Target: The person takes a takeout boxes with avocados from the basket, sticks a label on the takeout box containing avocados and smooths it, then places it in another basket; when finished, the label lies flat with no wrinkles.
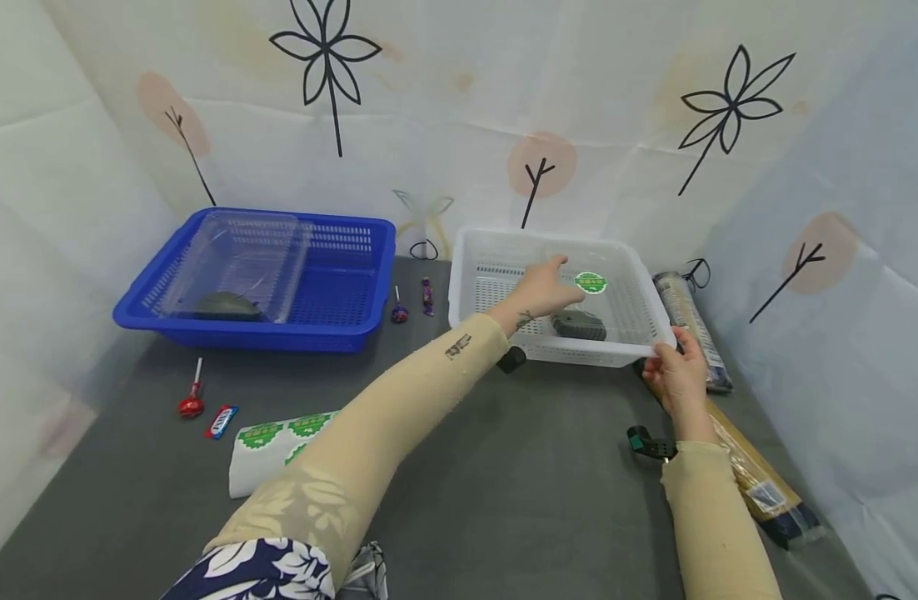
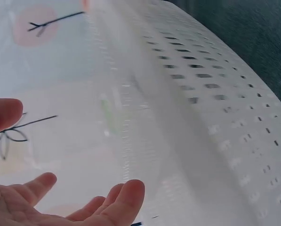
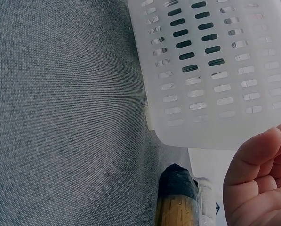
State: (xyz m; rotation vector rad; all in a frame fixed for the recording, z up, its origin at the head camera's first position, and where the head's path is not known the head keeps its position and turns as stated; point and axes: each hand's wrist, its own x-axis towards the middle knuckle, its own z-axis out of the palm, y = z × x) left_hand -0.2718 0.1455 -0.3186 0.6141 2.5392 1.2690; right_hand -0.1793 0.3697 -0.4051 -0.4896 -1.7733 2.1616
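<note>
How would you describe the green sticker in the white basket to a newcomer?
On the grey table, find the white basket, whose front right corner the right hand holds. Inside it, just beside the left hand, is a green-and-white sticker. Unlike the similar green labels grouped at the left, it stands alone.

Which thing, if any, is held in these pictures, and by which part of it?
The right hand grips the white basket by its near right corner; the left hand holds nothing.
</note>
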